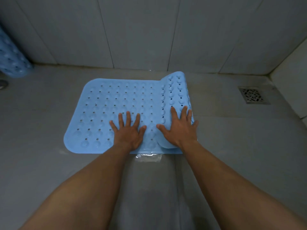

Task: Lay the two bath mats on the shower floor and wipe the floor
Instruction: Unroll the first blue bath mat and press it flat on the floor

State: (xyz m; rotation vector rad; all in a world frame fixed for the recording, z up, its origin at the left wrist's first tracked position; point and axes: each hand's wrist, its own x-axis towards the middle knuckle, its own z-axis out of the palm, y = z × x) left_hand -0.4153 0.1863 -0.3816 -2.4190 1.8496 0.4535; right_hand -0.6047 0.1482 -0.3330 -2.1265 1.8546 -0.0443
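A light blue bath mat [106,110] with holes and round bumps lies on the grey shower floor [49,163], its left part flat. Its right end [176,90] is still curled into a roll with suction cups showing. My left hand [128,130] presses flat on the unrolled part, fingers spread. My right hand [178,127] rests on the near end of the roll, fingers spread over it. A second blue mat [11,58] stands rolled up against the wall at the far left, partly cut off by the frame edge.
A square metal floor drain [253,95] sits at the right near the corner. Tiled walls [149,30] close the back and right sides. A bit of clear plastic film [147,157] lies at the mat's near edge. A round metal object [2,84] shows at the left edge.
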